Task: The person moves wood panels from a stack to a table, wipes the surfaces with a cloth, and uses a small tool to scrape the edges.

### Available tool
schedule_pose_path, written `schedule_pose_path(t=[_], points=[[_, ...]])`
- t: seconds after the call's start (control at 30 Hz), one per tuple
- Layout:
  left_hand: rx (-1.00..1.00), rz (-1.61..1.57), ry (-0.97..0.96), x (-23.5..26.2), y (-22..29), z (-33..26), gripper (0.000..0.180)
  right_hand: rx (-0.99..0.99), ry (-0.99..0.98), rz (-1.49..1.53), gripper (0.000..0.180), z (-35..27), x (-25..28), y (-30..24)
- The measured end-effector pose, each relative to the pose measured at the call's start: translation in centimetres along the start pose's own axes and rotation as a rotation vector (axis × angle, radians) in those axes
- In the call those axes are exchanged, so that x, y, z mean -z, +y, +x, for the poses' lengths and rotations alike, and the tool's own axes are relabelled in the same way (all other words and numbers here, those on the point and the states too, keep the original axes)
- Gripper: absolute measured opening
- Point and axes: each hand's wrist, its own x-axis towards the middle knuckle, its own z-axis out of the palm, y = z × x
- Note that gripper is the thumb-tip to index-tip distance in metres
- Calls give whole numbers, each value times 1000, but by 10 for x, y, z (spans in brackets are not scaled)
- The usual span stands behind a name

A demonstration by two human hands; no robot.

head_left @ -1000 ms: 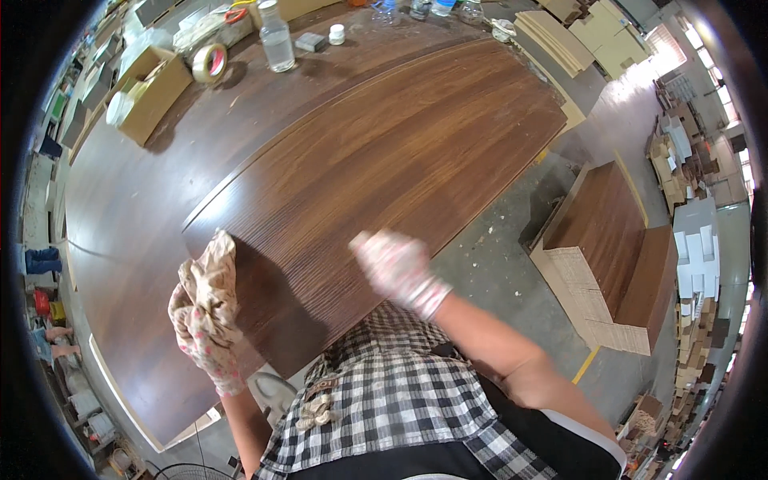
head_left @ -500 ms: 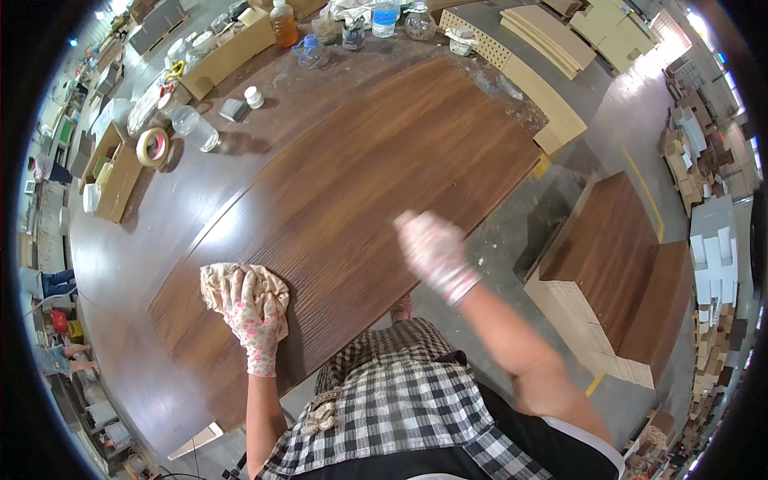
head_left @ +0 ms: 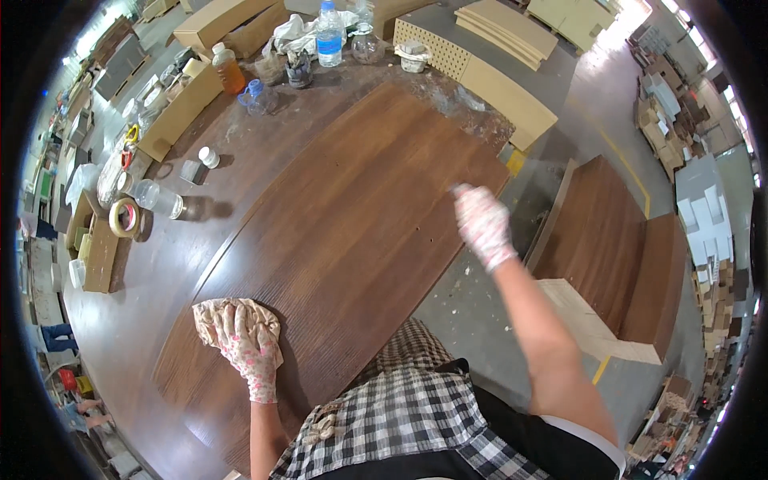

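A long dark-brown wood-grain board [head_left: 336, 208] lies on the table in front of me. My left hand [head_left: 250, 352], in a white glove with a pink pattern, is closed over a crumpled beige cloth [head_left: 220, 318] and presses it on the board's near left part. My right hand [head_left: 484, 224], in a similar glove, is at the board's right edge, near its far end. Its fingers are closed together, and a small greyish tip [head_left: 460, 190] shows at them; what it belongs to is hidden. Two small dark spots mark the board left of this hand.
Across the table stand a bottle of amber liquid [head_left: 229, 72], a water bottle [head_left: 329, 36], a small white-capped jar [head_left: 209, 157], a tape roll [head_left: 124, 218] and a clear bottle [head_left: 160, 198]. An L-shaped brown panel piece [head_left: 600, 248] stands to the right, beyond a floor gap.
My right hand has moved right and farther along the board's edge. The left hand stays on the cloth at about the same part of the board. The whole view has shifted.
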Motion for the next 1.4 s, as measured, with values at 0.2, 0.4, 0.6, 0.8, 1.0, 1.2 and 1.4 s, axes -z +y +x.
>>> schedule_pose_path(t=[0.2,0.4,0.6,0.8,1.0,1.2,1.4], points=[[-44,-58,-3,-10,16,14,47,-116,302,175,17,53,-4,57],[-38,4,-31,-18,33,29,47,591,-35,538,15,-25,2,-127],[98,24,88,-24,56,30,43,-124,-3,-11,17,75,-33,88],[171,91,93,-45,104,54,46,429,166,419,12,92,-1,16],[209,84,61,-50,112,58,45,588,39,529,9,106,-22,-12],[221,186,20,-50,120,61,44,-40,286,442,18,171,-79,172],[195,147,-86,-110,154,129,56,-292,232,887,18,136,-64,151]])
